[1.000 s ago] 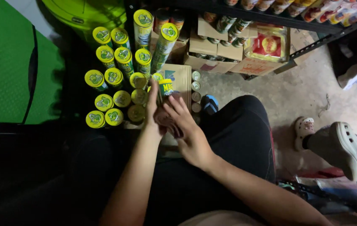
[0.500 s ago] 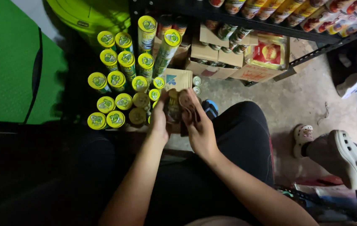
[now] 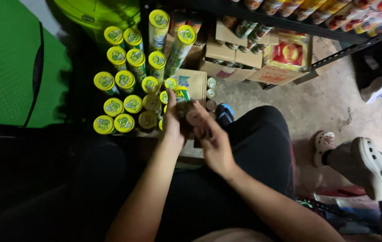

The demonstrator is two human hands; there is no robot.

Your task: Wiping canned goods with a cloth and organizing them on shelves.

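Beside yellow-lidded round cans [image 3: 132,85], both hands [image 3: 191,123] gripping one

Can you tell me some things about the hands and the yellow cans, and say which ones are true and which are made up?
1. Both hands are close together over a can with a yellow and green label. True; the left hand and the right hand meet there.
2. The yellow-topped cans are lying on their sides. False; they stand upright in rows, tops up.
3. An open cardboard box sits just beyond the hands. True.
4. The shelf above has nothing on it. False; it holds a row of cans.
5. A pale clog shows at the right. True.
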